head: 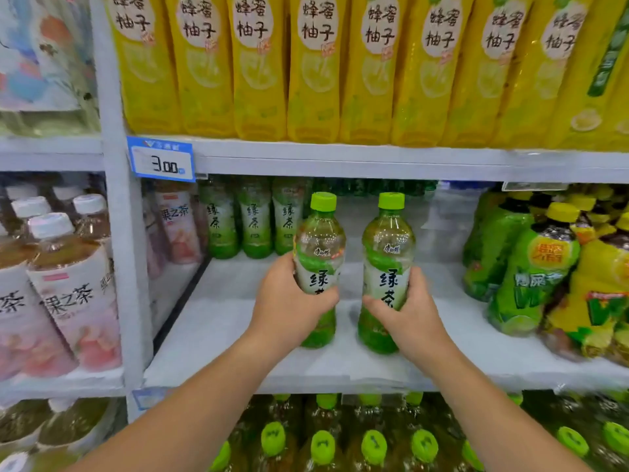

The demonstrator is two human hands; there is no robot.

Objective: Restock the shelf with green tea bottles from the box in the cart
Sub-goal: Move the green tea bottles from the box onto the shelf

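The left hand (pixel 289 303) curls its fingers around the left green tea bottle (pixel 320 240); the right hand (pixel 413 313) wraps the right green tea bottle (pixel 388 240). Both are upright over the shelf (pixel 221 318).

White shelf (pixel 221 318) carries green tea bottles (pixel 253 223) at back, yellow-capped bottles (pixel 537 267) at right

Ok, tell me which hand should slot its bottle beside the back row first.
Left. The left hand grips the left bottle, nearest the back row of green tea; the right hand holds the right bottle farther right.
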